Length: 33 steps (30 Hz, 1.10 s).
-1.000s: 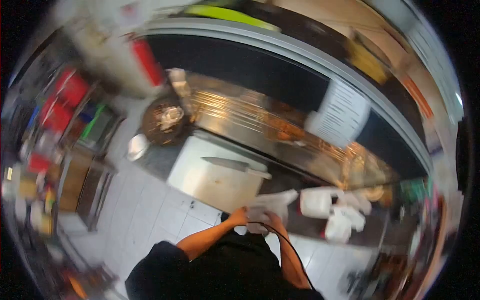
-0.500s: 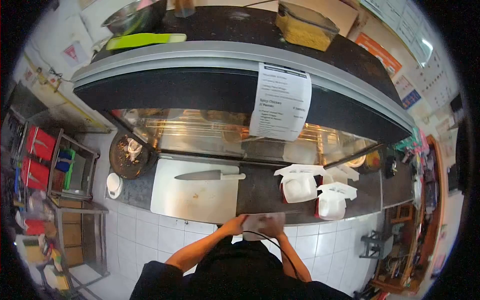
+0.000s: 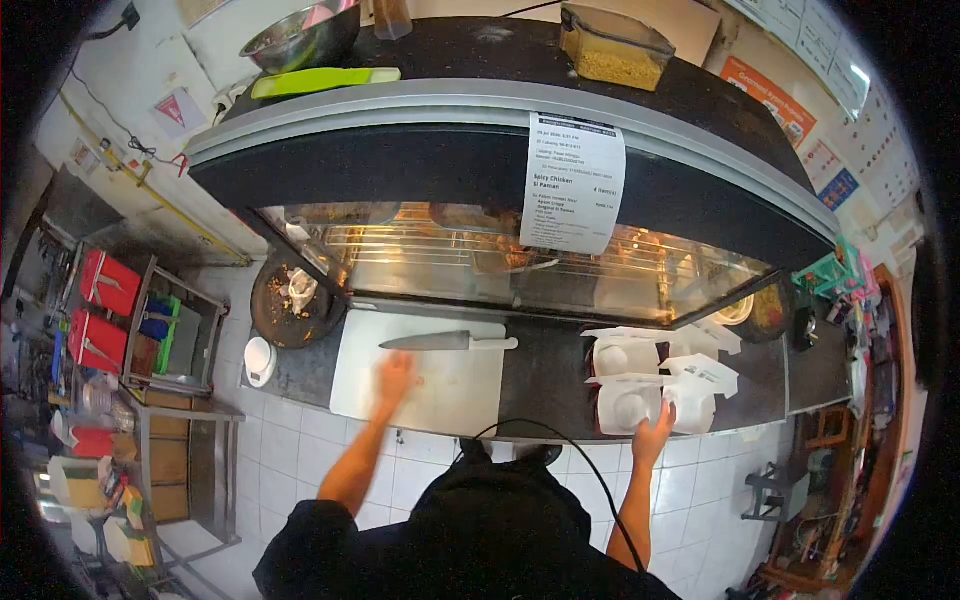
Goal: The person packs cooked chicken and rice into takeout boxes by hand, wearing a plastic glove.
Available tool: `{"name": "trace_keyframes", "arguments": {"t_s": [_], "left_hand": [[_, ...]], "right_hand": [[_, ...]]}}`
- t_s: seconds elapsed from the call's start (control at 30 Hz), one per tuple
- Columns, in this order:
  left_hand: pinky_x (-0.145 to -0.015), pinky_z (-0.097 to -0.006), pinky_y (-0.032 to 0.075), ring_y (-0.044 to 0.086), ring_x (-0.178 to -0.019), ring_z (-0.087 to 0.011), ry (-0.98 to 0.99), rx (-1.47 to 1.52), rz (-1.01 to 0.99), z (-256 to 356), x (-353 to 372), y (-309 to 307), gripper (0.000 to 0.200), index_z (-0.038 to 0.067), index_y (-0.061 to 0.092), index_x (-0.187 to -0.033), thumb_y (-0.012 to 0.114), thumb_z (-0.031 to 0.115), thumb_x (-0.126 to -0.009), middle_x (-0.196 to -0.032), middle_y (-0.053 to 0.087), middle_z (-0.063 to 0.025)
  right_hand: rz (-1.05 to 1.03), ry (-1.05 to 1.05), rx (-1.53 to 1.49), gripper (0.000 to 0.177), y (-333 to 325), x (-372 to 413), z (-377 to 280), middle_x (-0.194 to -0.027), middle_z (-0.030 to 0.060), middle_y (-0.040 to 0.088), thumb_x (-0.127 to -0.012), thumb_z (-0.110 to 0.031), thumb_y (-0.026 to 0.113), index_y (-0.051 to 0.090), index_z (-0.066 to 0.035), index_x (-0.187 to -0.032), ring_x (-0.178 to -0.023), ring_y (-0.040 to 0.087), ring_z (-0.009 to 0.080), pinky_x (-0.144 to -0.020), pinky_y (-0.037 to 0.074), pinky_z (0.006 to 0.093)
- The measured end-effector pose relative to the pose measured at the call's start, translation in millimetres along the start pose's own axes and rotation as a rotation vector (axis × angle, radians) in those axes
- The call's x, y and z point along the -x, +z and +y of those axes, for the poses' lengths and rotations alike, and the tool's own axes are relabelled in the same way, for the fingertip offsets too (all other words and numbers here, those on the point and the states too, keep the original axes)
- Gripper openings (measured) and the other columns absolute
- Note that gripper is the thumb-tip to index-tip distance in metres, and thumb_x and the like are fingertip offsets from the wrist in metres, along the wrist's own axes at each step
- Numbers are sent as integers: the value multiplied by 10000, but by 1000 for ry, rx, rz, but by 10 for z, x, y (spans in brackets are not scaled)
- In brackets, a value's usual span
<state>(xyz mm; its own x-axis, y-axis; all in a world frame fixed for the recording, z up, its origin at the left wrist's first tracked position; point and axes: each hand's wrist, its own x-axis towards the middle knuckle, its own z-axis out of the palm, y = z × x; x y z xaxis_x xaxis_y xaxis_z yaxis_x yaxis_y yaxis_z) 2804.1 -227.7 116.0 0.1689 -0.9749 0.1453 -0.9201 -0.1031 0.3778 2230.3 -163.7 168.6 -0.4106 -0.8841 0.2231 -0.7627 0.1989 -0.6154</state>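
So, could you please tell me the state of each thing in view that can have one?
Knife: lying on the cutting board
White boxes: open
Display case: lit inside
Receipt: hanging on the case front
Clear container: partly filled, yellow contents
Left hand: blurred above the cutting board, grip unclear
Right hand: at the front boxes, grip unclear

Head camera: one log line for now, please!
left hand: over white rectangular board | right hand: at open white cardboard box | grey-bladed white-handled knife: on board

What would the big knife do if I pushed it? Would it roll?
The knife probably wouldn't roll, because it lies flat; it might slide across the smooth-looking board instead. It likely won't flop, since its broad blade looks straight and stiff.
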Motion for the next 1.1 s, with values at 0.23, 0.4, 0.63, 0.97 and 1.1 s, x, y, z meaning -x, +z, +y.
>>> {"name": "trace_keyframes", "arguments": {"t_s": [0.23,0.4,0.63,0.97,1.1], "left_hand": [[-949,-489,456,572,-1124,-386,-646,7,457,-1923,-1467,-1170,555,-21,580,-1175,681,408,-837,-1184,591,-241],[-909,-495,495,625,-1073,-404,-670,83,153,-2207,-1818,-890,469,3,648,-1094,734,330,-770,-1181,633,-253],[-880,-508,505,636,-1031,-412,-721,96,523,-2295,-1882,-880,346,44,624,-1060,706,236,-783,-1098,661,-212],[-703,-475,532,677,-743,-368,-396,-75,370,-2708,-2027,-799,187,11,724,-783,591,136,-822,-811,693,-199],[-683,-447,500,660,-786,-354,-307,-33,588,-1898,-1633,-1367,173,1,682,-826,606,145,-884,-836,679,-191]], "right_hand": [[-139,79,-230,501,-163,573,-643,-1260,189,598,-849,42,544,532,-25,-1345,-917,653,222,-755,548,314],[-302,31,-291,468,-253,328,-1218,-1084,122,681,-858,42,562,562,-39,-1319,-858,666,191,-765,553,306],[-467,-76,-449,315,-42,253,-1985,-1058,101,690,-891,-11,599,628,-40,-1203,-868,664,195,-779,536,314],[-876,-387,-451,280,445,551,-3038,-1080,132,672,-909,-103,589,638,-23,-1174,-932,673,231,-843,534,351],[-977,-365,-505,264,451,542,-3307,-1054,121,667,-909,-80,587,640,-23,-1161,-920,672,222,-844,533,334]]}}
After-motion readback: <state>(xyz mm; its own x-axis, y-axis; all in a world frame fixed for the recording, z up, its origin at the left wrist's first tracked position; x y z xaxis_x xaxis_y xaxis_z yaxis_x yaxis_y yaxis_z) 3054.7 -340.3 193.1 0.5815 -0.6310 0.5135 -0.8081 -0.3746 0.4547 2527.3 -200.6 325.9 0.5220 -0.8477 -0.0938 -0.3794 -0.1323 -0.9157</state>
